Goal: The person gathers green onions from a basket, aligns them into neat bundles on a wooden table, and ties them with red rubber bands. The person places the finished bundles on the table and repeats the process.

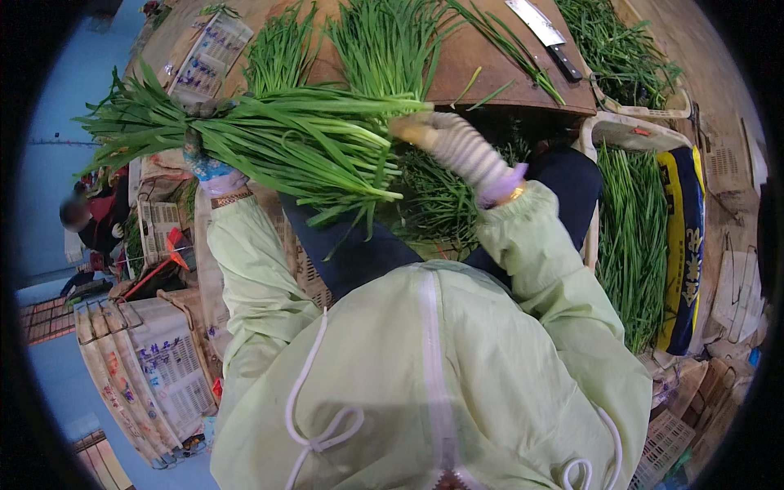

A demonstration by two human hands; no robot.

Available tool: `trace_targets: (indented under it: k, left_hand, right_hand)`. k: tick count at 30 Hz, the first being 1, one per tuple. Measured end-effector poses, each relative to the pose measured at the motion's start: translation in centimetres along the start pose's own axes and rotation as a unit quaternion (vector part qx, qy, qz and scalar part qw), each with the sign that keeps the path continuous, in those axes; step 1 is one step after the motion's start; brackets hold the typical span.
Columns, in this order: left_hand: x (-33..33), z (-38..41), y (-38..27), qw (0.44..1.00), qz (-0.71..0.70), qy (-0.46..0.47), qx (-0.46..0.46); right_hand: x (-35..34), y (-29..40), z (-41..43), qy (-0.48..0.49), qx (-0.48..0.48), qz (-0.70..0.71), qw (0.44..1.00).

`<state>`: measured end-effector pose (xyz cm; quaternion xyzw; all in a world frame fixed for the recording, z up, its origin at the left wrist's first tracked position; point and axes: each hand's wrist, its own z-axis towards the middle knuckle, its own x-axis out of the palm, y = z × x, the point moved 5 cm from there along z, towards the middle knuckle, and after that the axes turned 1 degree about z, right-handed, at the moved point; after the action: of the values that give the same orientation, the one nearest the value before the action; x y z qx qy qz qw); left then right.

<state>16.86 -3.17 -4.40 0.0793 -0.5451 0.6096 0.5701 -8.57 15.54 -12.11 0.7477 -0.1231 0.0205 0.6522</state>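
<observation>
A big bunch of garlic chives (306, 135) lies sideways before me, leaves to the left and pale stem ends to the right. My left hand (202, 122), in a dark-coated, patterned glove, grips it around the leafy part. At the stem ends is my right hand (441, 135), in a striped knit glove with yellowish fingertips. Motion blurs its fingers, so I cannot tell whether they pinch any stems. Beyond the bunch, two more bundles, a smaller one (278, 52) and a larger one (389, 49), rest on a brown work surface (484, 67).
A cleaver (548, 40) and loose chives (514, 49) lie on the work surface. Loose greens (435, 196) lie between my knees. Chive-filled crates flank my right: one (680, 104) farther off, one (589, 245) nearer. Stacked crates (171, 367) stand left, near another person (101, 214).
</observation>
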Motion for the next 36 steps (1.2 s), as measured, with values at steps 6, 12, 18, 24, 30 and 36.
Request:
trace_targets:
  k: [6,12,18,24,30,36]
  left_hand:
    - [-5.6,-4.7,-1.2,0.962,0.186,-0.199,-0.006]
    - [1.0,-7.6,4.1,0.969,0.169,-0.127,-0.129]
    - [-5.1,-10.8,2.4,0.936,0.134,-0.306,-0.109]
    - [-7.2,-11.3,2.1,0.966,0.047,-0.225,-0.117]
    - [-6.4,-9.7,0.4,0.984,-0.003,-0.155,-0.083]
    - [-7.1,-9.8,-0.6,0.994,0.008,-0.089,-0.061]
  right_hand:
    - [-0.4,-5.5,3.4,-0.074,0.068,-0.062,0.993]
    - [-3.0,-7.2,1.5,-0.168,-0.023,-0.203,0.964]
    - [-9.6,-12.2,-4.5,-0.033,0.114,-0.605,0.787]
    - [-10.4,-7.1,-6.2,-0.068,0.2,-0.519,0.829]
    - [-14.0,-8.8,-6.1,-0.004,0.224,-0.609,0.761]
    - [-0.9,-1.7,-4.8,0.022,-0.071,-0.189,0.979]
